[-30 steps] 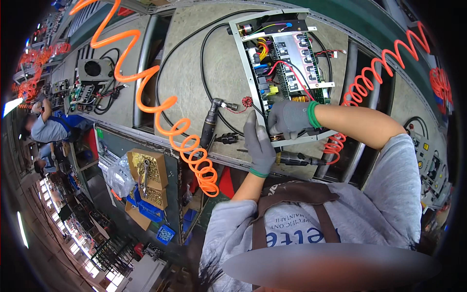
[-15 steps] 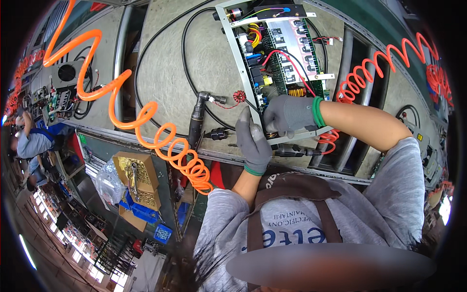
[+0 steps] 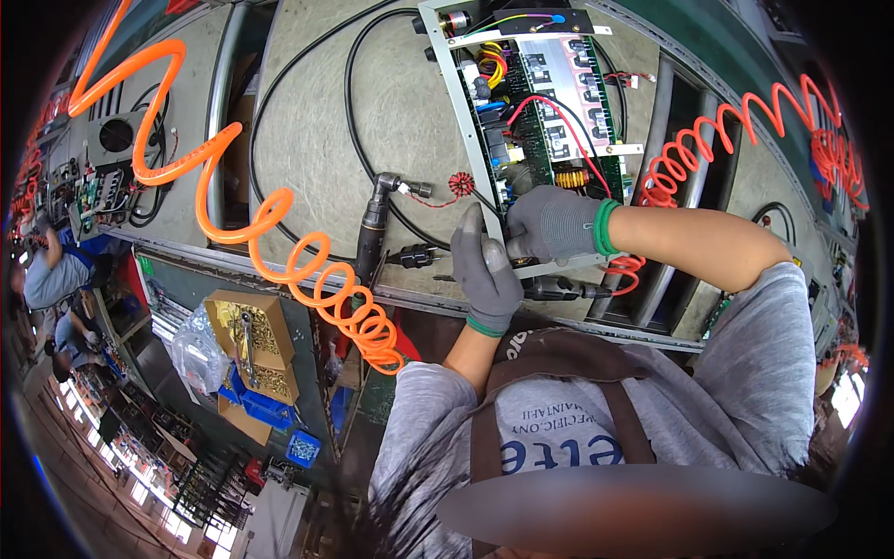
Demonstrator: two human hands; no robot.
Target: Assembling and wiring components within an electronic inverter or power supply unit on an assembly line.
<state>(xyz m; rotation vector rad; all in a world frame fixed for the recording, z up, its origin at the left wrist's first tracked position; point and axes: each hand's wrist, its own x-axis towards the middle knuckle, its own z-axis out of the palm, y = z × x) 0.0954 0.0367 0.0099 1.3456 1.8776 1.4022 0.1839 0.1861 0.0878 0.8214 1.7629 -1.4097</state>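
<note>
A light-grey metal chassis (image 3: 456,102) holds green circuit boards (image 3: 533,168), a silver heat-sink plate (image 3: 564,116) with several black parts, and red and black wires. My left hand (image 3: 486,279), in a grey glove, grips the chassis's near left corner, its fingers along the outside wall. Inside that same corner is my right hand (image 3: 559,222), gloved in grey with a green cuff. Its fingers are curled down, and what they hold is hidden. Beside my left fingertips lies a small red-and-black wound coil (image 3: 461,184) on a thin wire.
A black angled power driver (image 3: 374,224) lies left of the chassis, near a black cable plug (image 3: 414,255). Another black tool (image 3: 559,288) lies at the near edge. Orange coiled hose (image 3: 270,224) hangs at left. Below stands a cardboard box (image 3: 265,331) of brass-coloured screws. Co-workers are far left.
The chassis and both hands keep nearly the same place. My right hand has turned slightly at the corner. The whole view has shifted a little, and the orange hose appears further left.
</note>
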